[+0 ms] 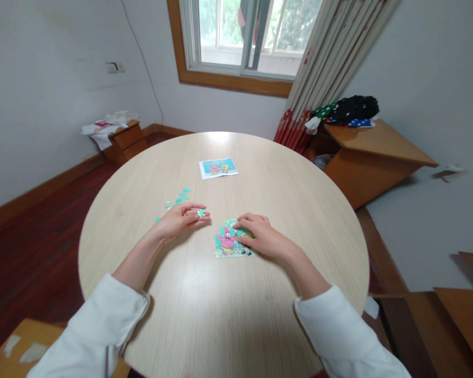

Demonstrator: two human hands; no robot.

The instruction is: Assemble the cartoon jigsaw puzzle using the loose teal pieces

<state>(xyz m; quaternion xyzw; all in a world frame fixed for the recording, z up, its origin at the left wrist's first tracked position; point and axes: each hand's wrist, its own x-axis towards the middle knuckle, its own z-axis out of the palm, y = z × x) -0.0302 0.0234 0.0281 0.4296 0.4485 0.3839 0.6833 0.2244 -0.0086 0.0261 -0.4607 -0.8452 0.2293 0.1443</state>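
My left hand (183,218) hovers over the table left of centre, its fingers closed on a small green jigsaw puzzle piece (201,213). Just beyond that hand lie several loose teal pieces (181,198). A partly assembled jigsaw puzzle (225,242) with a pink starfish and a yellow cartoon figure lies flat to the right. My right hand (258,233) rests on its upper right part, palm down with fingers apart, covering some of the picture. The puzzle's upper edge looks uneven.
A printed reference picture (219,168) lies farther back on the round wooden table (299,210). Behind right, a tilted wooden cabinet (378,142) carries dark cloths (350,109). At the left wall stands a small wooden stand (128,140) with papers.
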